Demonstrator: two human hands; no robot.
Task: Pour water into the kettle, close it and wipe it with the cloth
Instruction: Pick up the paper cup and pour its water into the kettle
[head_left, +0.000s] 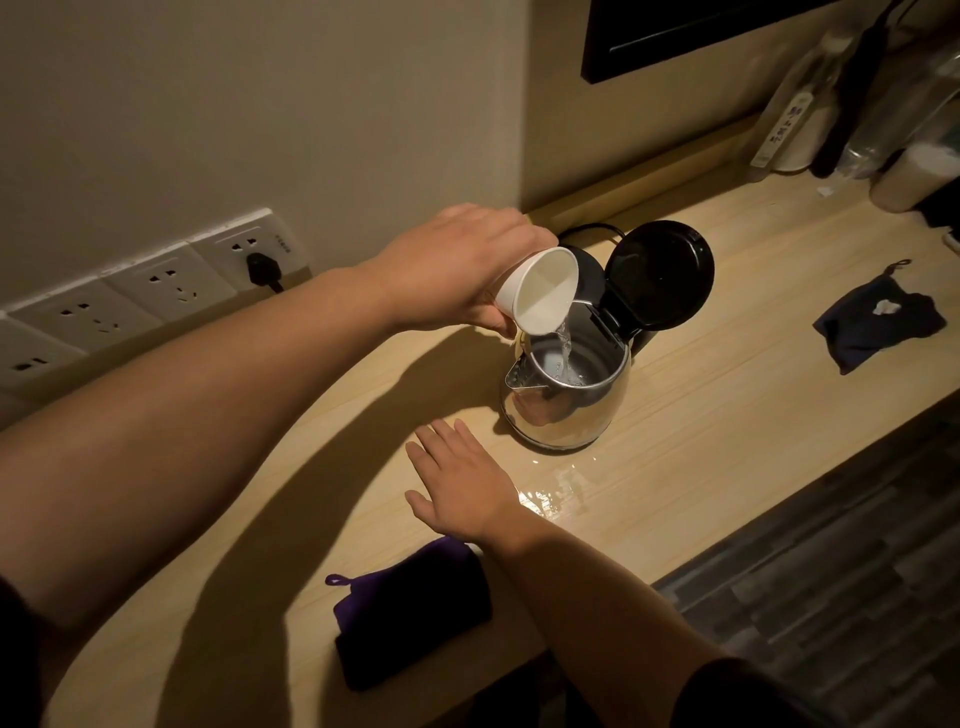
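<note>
Two hands busy over the long pale wood-grain table (727, 415). Polished steel round-bellied kettle (566, 410) stands mid-table, its black round hinged lid (660, 275) flipped up behind the mouth. My left hand (467, 265) has its grip wrapped around a white paper cup (540, 291), tipped over the kettle mouth, thin stream of water (565, 343) falling inside. My right hand (462, 483) lies flat on the table just in front of the kettle, grip spread wide, holding nothing.

Risks, my read: stream lands near the spout-side rim, so any wobble or steeper tip sends water down the outside. Puddle (550, 486) already on the table by the kettle base, beside my right wrist; kettle could slide on it when I press the lid shut.

Folded purple cloth with loop (415, 613) sits at the near edge, partly under my right forearm: forearm must lift first. Dark blue crumpled cloth (878, 325) lies well apart to the right. Wall sockets (156, 291) on the left, one with a black plug (262, 270); keep splashes away.
</note>
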